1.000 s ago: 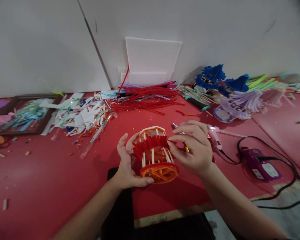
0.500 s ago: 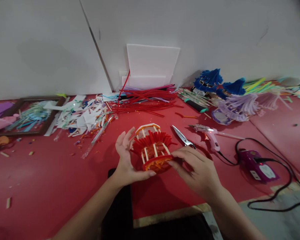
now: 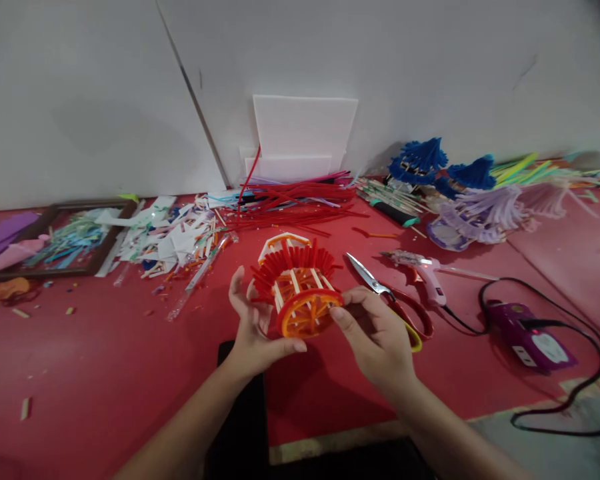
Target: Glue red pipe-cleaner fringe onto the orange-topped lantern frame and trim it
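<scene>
Between my hands is a red and orange pipe-cleaner model [image 3: 303, 283], held tilted above the red table. Pale wooden sticks join its round, spoked orange end to a white-edged far end, and a fringe of red pipe cleaners circles its middle. My left hand [image 3: 255, 327] supports it from the left, thumb along the lower edge and fingers partly hidden behind it. My right hand [image 3: 375, 330] pinches the red rim of the round end between thumb and fingers. Scissors [image 3: 375, 280] with red and yellow handles lie just beyond my right hand.
A pink glue gun [image 3: 423, 270] lies right of the scissors, its black cord near a purple power box [image 3: 530, 337]. Red pipe cleaners [image 3: 300, 197] are heaped at the back. Blue [image 3: 420, 160] and lilac pipe-cleaner pieces [image 3: 473, 217] stand back right; paper scraps [image 3: 175, 237] lie left.
The model has tipped so its spoked orange end faces me more, and it has shifted slightly left. My right hand has moved a little left with it, uncovering the scissors' handles.
</scene>
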Tool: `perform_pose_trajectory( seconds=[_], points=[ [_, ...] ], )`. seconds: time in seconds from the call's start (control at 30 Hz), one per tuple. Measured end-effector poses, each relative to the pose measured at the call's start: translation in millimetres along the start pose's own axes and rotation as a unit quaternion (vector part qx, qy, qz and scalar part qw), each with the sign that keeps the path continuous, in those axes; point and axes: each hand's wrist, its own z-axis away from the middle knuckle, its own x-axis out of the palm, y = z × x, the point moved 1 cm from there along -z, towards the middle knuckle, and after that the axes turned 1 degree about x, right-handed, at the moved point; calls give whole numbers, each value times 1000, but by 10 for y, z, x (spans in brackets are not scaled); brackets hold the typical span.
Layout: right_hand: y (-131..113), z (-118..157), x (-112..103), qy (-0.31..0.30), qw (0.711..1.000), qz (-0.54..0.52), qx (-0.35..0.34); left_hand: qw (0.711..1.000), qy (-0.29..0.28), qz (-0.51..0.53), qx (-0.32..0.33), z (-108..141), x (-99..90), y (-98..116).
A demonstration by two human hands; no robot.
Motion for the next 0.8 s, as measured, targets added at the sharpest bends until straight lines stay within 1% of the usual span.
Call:
perform_pose_trajectory(
  seconds=[0.1, 0.2, 0.27, 0.3, 0.37, 0.43, 0.5, 0.63, 0.7, 0.8],
  points=[
    [25, -82, 43, -24, 999, -18, -18, 1000, 19, 7, 16, -41, 9, 68],
    [55, -177, -8, -57, 996, -12, -62, 999, 35, -6, 13, -83, 6, 138],
    [102, -235, -77, -57, 994, -4, -97, 999, 43, -18, 27, -96, -8, 170],
    [137, -264, -114, -46, 993, 0, -110, 998, 39, -25, 34, -97, -16, 177],
    [227, -323, -176, -8, 992, 0, -123, 999, 2, -34, 41, -87, -28, 167],
    [332, -377, -205, 23, 993, -9, -117, 997, -51, -30, 43, -60, -32, 126],
    [430, -409, -203, 35, 993, -32, -105, 995, -91, -14, 41, -20, -33, 58],
    [548, -370, -183, 26, 992, -86, -90, 991, -132, -5, 23, 60, -42, -86],
    [564, -321, -189, 16, 990, -102, -92, 988, -148, -15, 30, 86, -54, -124],
    [550, -266, -207, 3, 988, -114, -103, 987, -146, -46, 49, 103, -78, -139]
  ],
)
